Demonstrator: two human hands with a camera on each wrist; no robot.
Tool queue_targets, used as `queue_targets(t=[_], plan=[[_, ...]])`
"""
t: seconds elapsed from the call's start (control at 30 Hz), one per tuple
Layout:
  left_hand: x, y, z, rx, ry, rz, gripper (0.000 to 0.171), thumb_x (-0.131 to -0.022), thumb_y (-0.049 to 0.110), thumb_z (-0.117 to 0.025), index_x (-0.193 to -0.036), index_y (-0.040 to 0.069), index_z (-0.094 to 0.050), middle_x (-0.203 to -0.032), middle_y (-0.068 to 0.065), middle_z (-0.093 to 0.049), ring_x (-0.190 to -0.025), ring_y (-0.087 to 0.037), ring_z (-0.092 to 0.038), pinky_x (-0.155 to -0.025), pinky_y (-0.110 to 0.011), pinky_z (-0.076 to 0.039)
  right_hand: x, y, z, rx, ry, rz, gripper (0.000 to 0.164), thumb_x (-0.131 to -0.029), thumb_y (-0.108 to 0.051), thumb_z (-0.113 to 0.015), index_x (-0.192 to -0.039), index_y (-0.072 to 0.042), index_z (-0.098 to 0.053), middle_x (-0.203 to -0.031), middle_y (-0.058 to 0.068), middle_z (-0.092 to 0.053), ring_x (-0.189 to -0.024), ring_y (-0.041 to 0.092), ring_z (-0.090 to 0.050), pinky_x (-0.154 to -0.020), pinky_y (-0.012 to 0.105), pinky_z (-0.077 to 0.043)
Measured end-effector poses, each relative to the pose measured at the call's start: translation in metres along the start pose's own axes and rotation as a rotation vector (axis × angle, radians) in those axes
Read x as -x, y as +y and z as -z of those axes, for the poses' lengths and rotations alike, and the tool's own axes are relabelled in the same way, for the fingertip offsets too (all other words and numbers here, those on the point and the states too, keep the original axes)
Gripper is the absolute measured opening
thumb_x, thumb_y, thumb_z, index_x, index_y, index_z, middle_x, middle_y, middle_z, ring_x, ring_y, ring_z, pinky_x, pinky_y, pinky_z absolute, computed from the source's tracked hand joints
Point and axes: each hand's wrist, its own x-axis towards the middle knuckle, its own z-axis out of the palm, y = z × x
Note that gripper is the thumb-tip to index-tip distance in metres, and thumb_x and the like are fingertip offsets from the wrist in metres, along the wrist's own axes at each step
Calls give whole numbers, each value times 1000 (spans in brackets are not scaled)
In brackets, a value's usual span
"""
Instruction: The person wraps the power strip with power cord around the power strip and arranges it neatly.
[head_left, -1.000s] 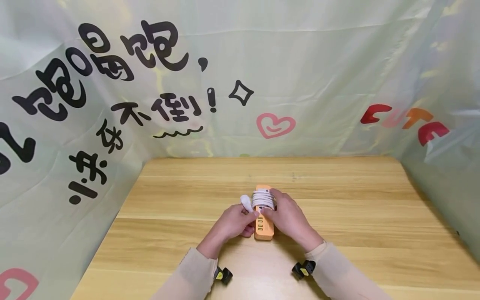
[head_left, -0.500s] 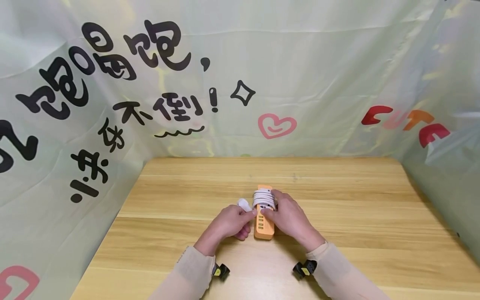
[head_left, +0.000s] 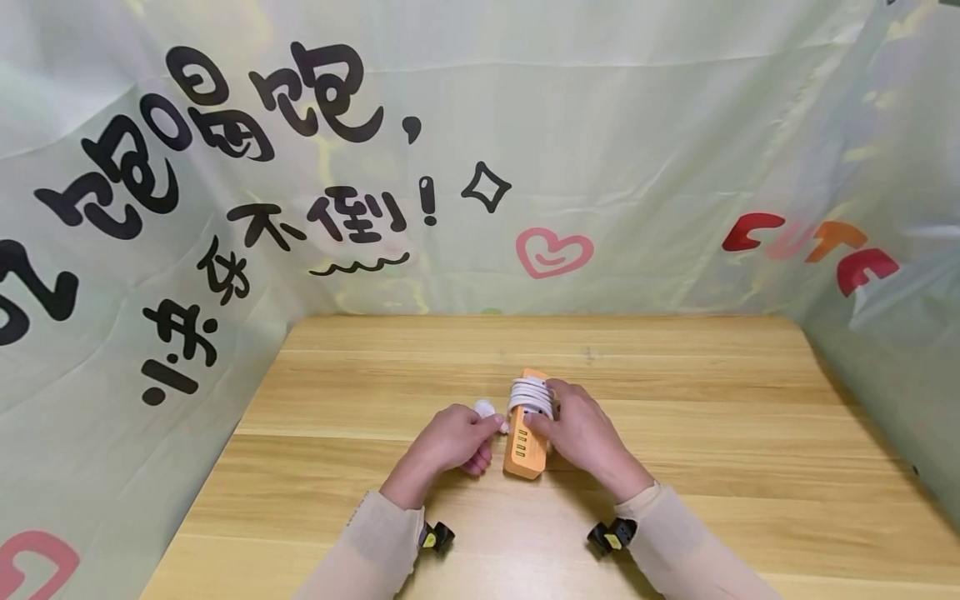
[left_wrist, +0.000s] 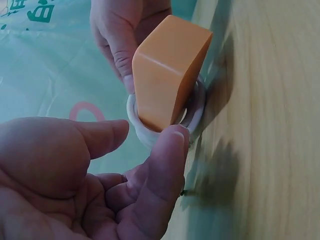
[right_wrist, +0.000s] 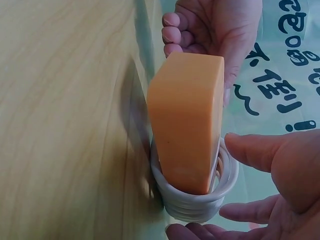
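An orange power strip (head_left: pixel 529 454) with a row of USB ports stands tilted over the table, its white cord (head_left: pixel 531 395) wound in several turns round its far half. My right hand (head_left: pixel 588 437) grips the strip from the right, thumb on its upper face and fingers round the coil side. Left of it, the white plug (head_left: pixel 485 407) shows just past my left hand (head_left: pixel 448 440). In the left wrist view, my left thumb and index finger stand apart beside the coil, the other fingers curled; I cannot tell whether they hold the plug end of the cord, which they hide.
A light wooden table (head_left: pixel 360 492) spreads all round the hands. Printed cloth (head_left: pixel 637 150) walls it at the back and on both sides. A small black wrist camera (head_left: pixel 437 537) sits under the left sleeve, another black wrist camera (head_left: pixel 612 537) under the right.
My left hand has drawn a little to the left, away from the strip, and the plug has shifted left too. The strip's near end has swung slightly left as its far end moved right.
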Motion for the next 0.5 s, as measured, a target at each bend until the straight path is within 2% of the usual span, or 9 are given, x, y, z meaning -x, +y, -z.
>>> queue_targets(t=[0.13, 0.23, 0.37, 0.43, 0.5], plan=[[0, 1, 3, -13, 2, 5, 47, -106, 42, -62, -83, 2, -70, -71, -10, -71, -58, -18, -68, -58, -34, -61, 0, 1, 1, -9, -6, -16, 77, -96, -37, -75, -153, 5, -46, -150, 32, -53, -137, 49, -53, -110, 64, -45], [0, 2, 8, -92, 36, -14, 44, -107, 39, -60, -85, 4, -72, -71, -8, -72, -58, -17, -67, -58, -32, -59, 0, 2, 3, -7, -11, -35, 76, -98, -39, -73, -155, 2, -45, -153, 30, -50, -139, 49, -51, -110, 65, -44], [1, 2, 15, -320, 154, -89, 44, -108, 38, -58, -76, 10, -71, -63, 0, -65, -55, -14, -57, -55, -30, -48, 1, 7, 7, 2, -4, -23, 73, -100, -40, -70, -155, 1, -46, -156, 29, -47, -141, 49, -48, -110, 66, -43], [3, 1, 18, -415, 232, -112, 40, -107, 37, -59, -78, 13, -72, -63, 1, -61, -55, -15, -52, -55, -32, -43, 4, 11, 10, 19, 10, 0, 72, -101, -41, -70, -154, 2, -46, -156, 29, -46, -141, 50, -48, -111, 67, -43], [7, -2, 21, -482, 307, -139, 33, -106, 34, -61, -85, 13, -74, -68, 1, -62, -58, -17, -53, -57, -33, -44, 7, 16, 13, 41, 27, 31, 72, -102, -42, -68, -154, 2, -46, -157, 30, -45, -142, 51, -46, -111, 68, -41]])
